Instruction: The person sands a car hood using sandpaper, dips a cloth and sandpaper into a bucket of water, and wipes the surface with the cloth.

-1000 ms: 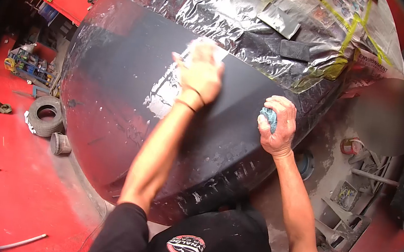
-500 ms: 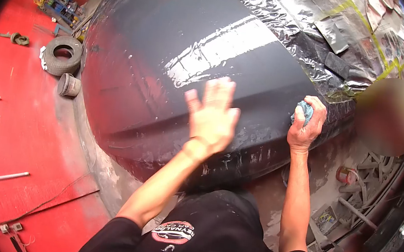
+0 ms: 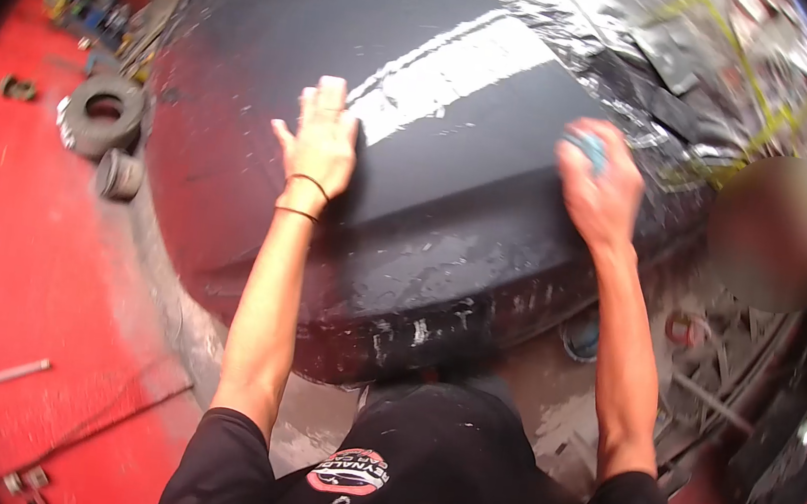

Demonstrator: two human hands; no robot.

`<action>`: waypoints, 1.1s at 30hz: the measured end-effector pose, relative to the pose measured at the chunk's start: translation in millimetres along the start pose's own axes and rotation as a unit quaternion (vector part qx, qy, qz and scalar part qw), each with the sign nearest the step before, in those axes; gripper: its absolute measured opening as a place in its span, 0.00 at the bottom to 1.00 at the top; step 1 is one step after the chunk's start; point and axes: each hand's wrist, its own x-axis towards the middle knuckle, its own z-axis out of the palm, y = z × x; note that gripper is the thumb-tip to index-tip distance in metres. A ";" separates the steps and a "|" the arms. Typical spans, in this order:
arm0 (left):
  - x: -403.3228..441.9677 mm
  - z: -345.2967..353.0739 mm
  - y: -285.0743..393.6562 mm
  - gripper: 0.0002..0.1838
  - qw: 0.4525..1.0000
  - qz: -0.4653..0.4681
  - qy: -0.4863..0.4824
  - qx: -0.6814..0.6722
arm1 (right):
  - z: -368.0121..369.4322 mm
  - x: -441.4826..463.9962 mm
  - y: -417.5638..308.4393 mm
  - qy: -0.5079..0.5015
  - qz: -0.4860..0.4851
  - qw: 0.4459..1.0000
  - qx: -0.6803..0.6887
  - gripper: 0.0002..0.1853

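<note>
A dark, wet car hood [image 3: 401, 186] spreads in front of me, with a bright white reflection across its middle. My left hand [image 3: 320, 151] lies flat on the hood, fingers stretched out, just left of that reflection. Two thin dark bands circle its wrist. At the hood's right side, my right hand [image 3: 607, 191] is closed around a crumpled blue rag [image 3: 587, 152], slightly smeared by motion. Fingers hide much of the rag, and whether it touches the hood I cannot tell.
Shiny plastic sheeting [image 3: 669, 58] with yellow tape [image 3: 767, 125] covers the car beyond the hood. A tire [image 3: 103, 117] and a round can [image 3: 120, 175] sit on the left. A red container [image 3: 684, 329] and scrap parts lie at right, below a blurred round patch [image 3: 784, 233].
My left hand has moved left across the hood. My right hand, with the rag in it, has moved up and slightly left. The view has shifted slightly.
</note>
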 end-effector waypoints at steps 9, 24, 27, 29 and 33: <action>-94.7 -16.9 74.4 0.34 0.995 0.099 0.016 -0.019 | 122.2 36.0 -29.7 -0.148 -0.202 0.952 -0.173 0.28; -103.4 -40.5 -28.1 0.36 0.995 0.069 -0.042 -0.051 | -120.2 -402.5 -34.7 -0.400 0.503 0.747 0.171 0.09; -5.3 -24.9 -90.7 0.37 0.999 -0.018 0.003 -0.044 | -155.0 -418.8 -11.5 -0.274 0.615 0.709 0.212 0.12; 11.6 -23.6 -98.6 0.37 0.998 -0.034 -0.010 -0.045 | -176.0 -388.9 13.3 -0.245 0.596 0.753 0.135 0.12; -88.9 -31.4 -61.3 0.38 0.997 -0.003 -0.035 -0.062 | -198.0 -268.6 51.9 -0.236 0.480 0.845 0.015 0.12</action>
